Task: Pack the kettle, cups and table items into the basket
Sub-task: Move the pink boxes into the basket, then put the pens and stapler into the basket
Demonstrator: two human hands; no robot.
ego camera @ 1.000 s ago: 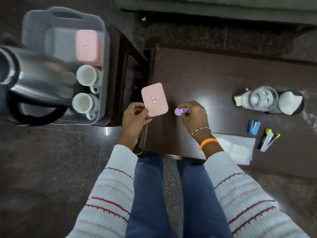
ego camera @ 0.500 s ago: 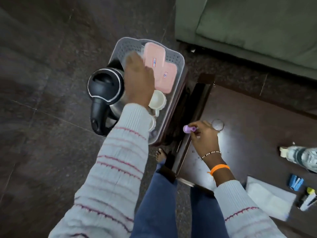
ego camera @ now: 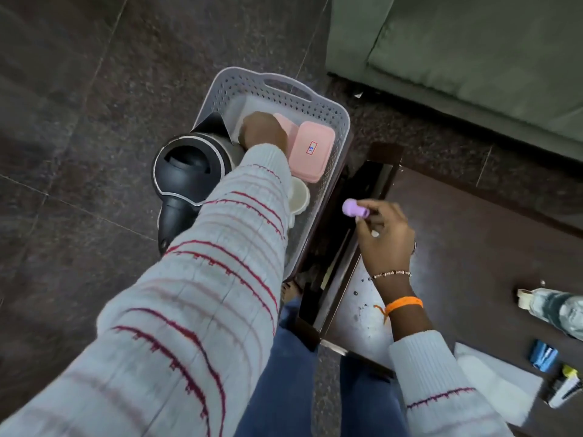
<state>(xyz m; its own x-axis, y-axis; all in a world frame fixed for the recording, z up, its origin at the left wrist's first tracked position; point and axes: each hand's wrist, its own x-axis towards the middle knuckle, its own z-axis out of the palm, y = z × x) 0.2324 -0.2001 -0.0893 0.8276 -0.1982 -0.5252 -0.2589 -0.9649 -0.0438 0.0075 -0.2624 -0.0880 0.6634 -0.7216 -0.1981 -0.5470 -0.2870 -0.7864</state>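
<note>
Two hands apart: left hand inside the basket, on a pink box beside a second pink box; grip unclear. Kettle in basket. Right hand pinches a purple cap over the tabletop edge.

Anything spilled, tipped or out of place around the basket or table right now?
Mostly tidy. The kettle sits at the basket's edge with its handle jutting past the rim. Small dark specks dot the table near the right hand, possibly crumbs. The pink boxes lie flat; nothing looks spilled.
</note>
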